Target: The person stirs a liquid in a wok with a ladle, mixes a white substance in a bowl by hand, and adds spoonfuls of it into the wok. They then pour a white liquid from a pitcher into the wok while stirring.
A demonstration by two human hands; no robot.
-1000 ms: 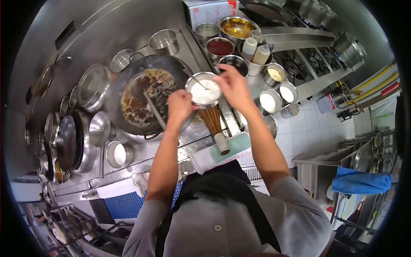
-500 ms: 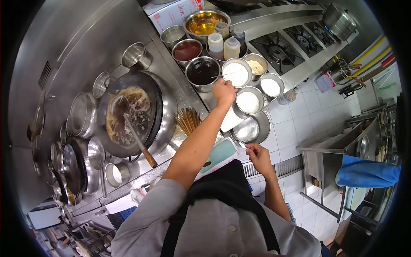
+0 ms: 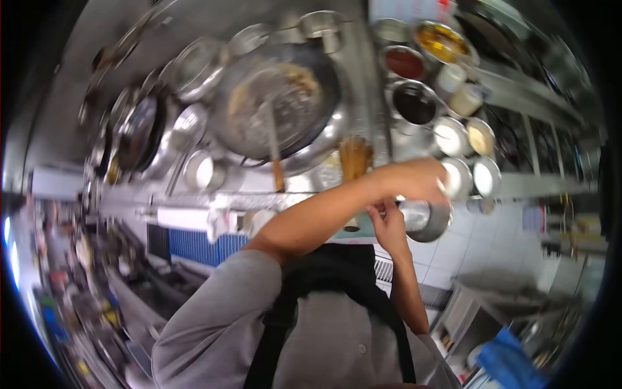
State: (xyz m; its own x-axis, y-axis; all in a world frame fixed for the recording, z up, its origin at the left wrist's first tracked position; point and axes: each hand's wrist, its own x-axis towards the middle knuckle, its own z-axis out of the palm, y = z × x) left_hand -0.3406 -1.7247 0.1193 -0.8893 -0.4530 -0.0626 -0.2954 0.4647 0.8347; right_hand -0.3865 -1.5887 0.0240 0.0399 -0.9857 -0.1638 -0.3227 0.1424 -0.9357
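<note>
My left hand (image 3: 421, 179) is curled and smeared by motion beside a steel bowl of white powder or granules (image 3: 457, 178). A small pale spot shows under its fingers, but what it holds cannot be made out. Just below and nearer my body is my right hand (image 3: 391, 227), its thumb and fingertips drawn together in a pinch. Anything between those fingertips is too blurred to name. A large steel pot (image 3: 424, 222) stands right of my right hand. Close by are another bowl of white contents (image 3: 449, 136) and a bowl of dark sauce (image 3: 414, 102).
On the left, a wok (image 3: 227, 133) holds murky liquid with a wooden-handled ladle (image 3: 273, 139) in it. A bamboo brush (image 3: 355, 159) lies between wok and bowls. A red sauce bowl (image 3: 404, 63), a bowl of oil (image 3: 442, 42) and squeeze bottles (image 3: 465, 99) stand farther back.
The view has swung left, so the wok and bowls appear farther right and higher. My left hand has drawn back from the upper white bowl and the dark sauce, closer to my right hand.
</note>
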